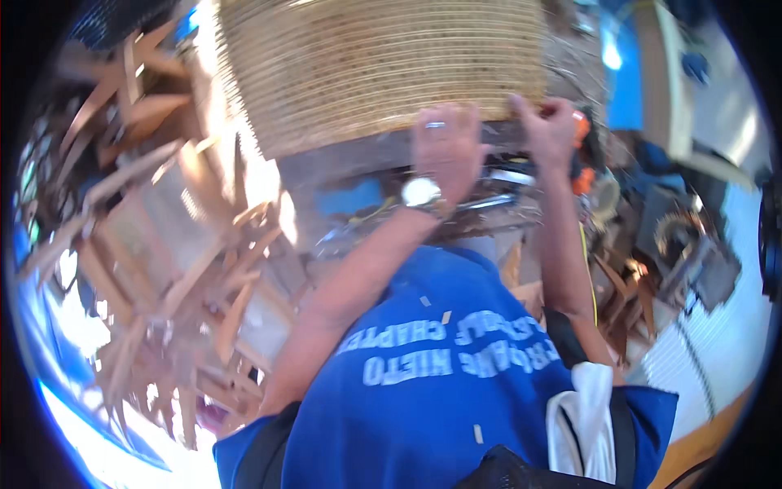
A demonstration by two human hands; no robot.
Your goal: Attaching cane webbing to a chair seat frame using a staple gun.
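Observation:
A large tan panel of thin parallel strips, like woven cane or slats [383, 65], lies across the workbench [334, 167] in front of me. My left hand [448, 151], with a ring and a watch on it, rests at the panel's near edge, fingers stretched forward and blurred. To its right, my right hand [551, 134] is at the panel's near right corner, its fingers drawn together in a pinch. Whatever lies between those fingers is too smeared to make out. Close by my right hand is an orange and black tool [581, 155].
Wooden chair frames and parts [155, 236] crowd the left side. Blurred metal tools [489, 200] and a blue item [350, 196] lie along the bench's near side. A yellow cord [588, 269] hangs beside my right forearm. Grey machinery [705, 265] stands at the right.

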